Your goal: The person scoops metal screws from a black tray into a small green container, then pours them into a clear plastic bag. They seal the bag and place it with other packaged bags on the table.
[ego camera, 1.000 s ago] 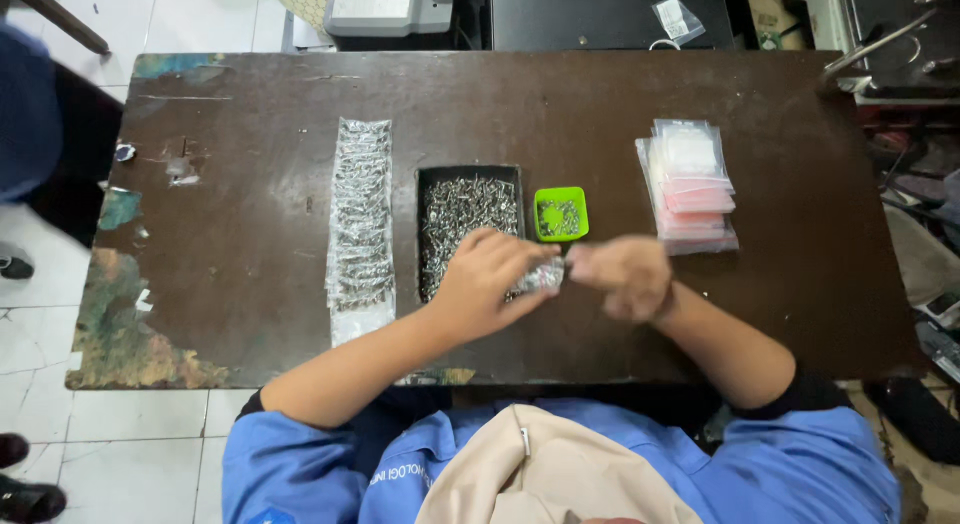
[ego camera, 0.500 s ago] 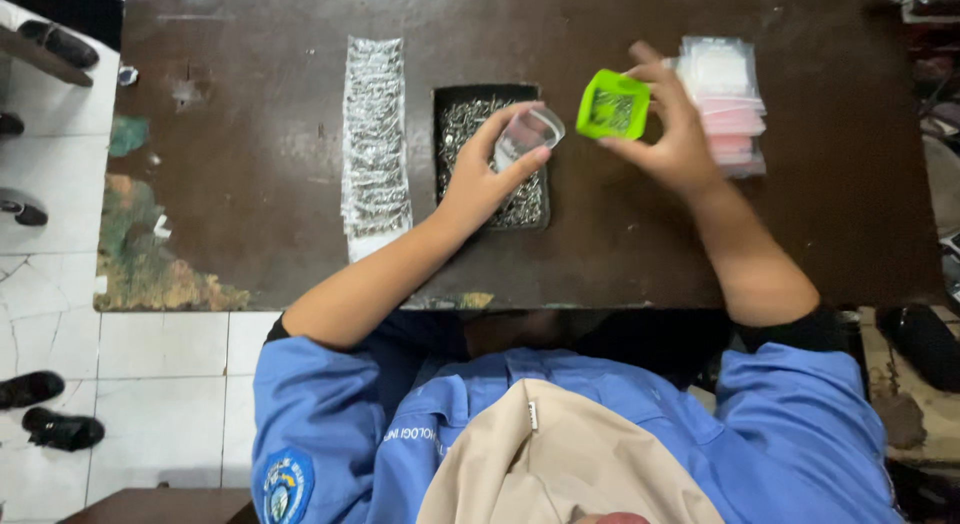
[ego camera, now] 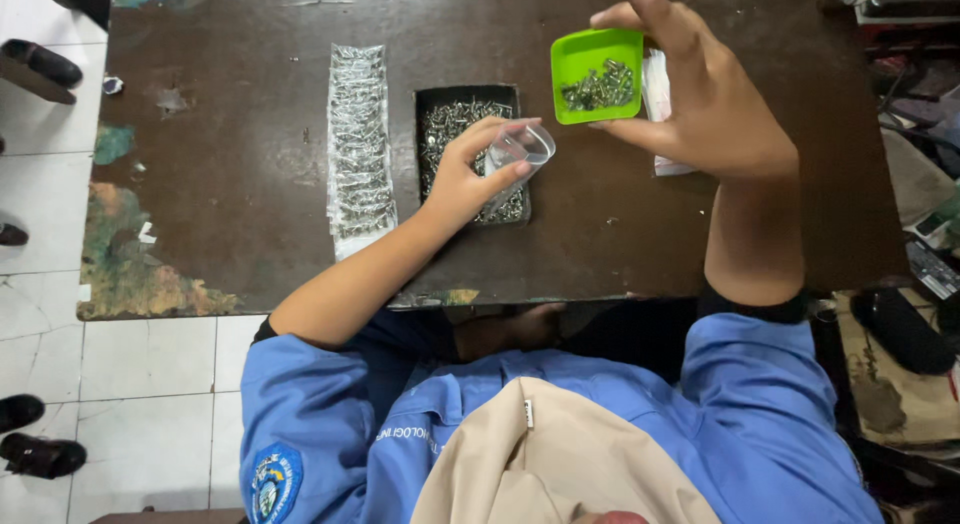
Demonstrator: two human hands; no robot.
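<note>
My left hand holds a small clear plastic bag, its mouth pinched open, above a black tray full of small metal screws. My right hand holds a small green square dish with a heap of screws in it, raised just right of the bag's mouth. The dish is tilted slightly toward the bag. Both forearms reach out from blue sleeves over a dark brown table.
A long row of filled clear bags lies left of the black tray. A stack of empty bags is partly hidden behind my right hand. Shoes stand on the white tiled floor at left; clutter crowds the right edge.
My right hand has picked up the green dish and lifted it toward the bag. My left hand has raised the bag and holds it open. The camera has moved closer.
</note>
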